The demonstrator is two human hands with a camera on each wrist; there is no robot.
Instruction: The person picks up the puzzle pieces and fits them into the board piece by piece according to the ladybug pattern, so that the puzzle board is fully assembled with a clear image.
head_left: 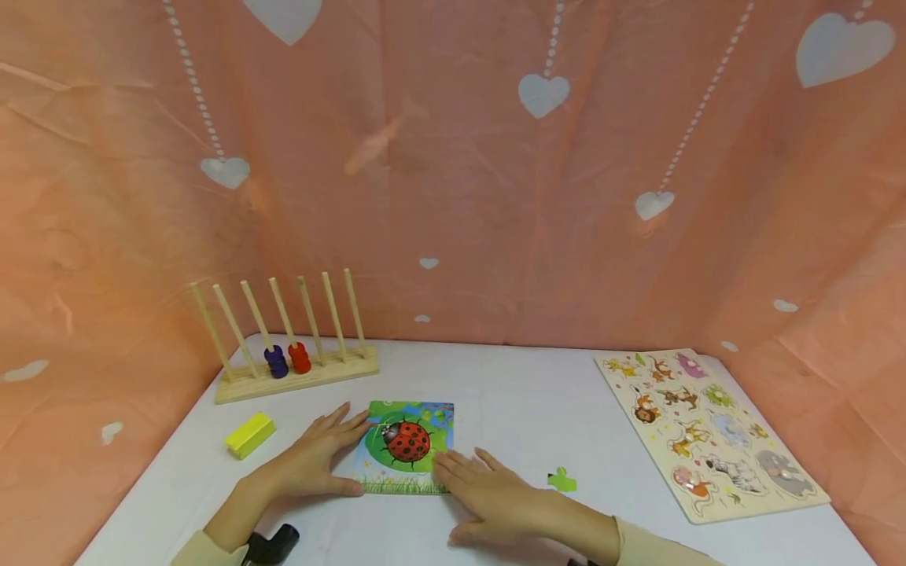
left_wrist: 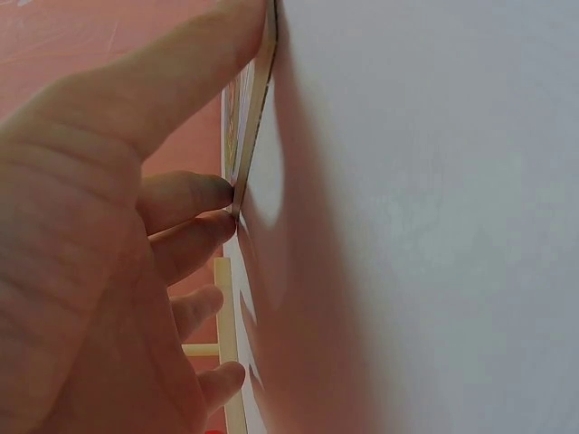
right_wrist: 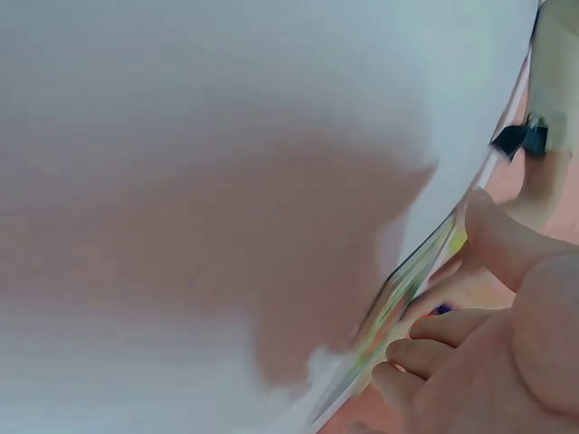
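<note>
A square ladybug jigsaw puzzle [head_left: 406, 442] lies flat on the white table, its green and blue picture facing up. My left hand [head_left: 311, 456] rests along its left side with fingers extended, the thumb at the lower left corner. In the left wrist view, the thumb and two fingertips of the left hand [left_wrist: 118, 181] meet the thin edge of the puzzle board [left_wrist: 256, 117]. My right hand [head_left: 495, 495] lays straight fingertips over the puzzle's lower right corner, hiding part of it. The right wrist view shows the right hand [right_wrist: 479, 362] beside the puzzle's edge [right_wrist: 398, 289].
A loose green puzzle piece [head_left: 562, 479] lies right of my right hand. A yellow block [head_left: 251, 435] sits to the left. Behind it stands a wooden peg rack [head_left: 297, 381] with purple and red beads. An animal peg puzzle board [head_left: 708, 440] occupies the right side.
</note>
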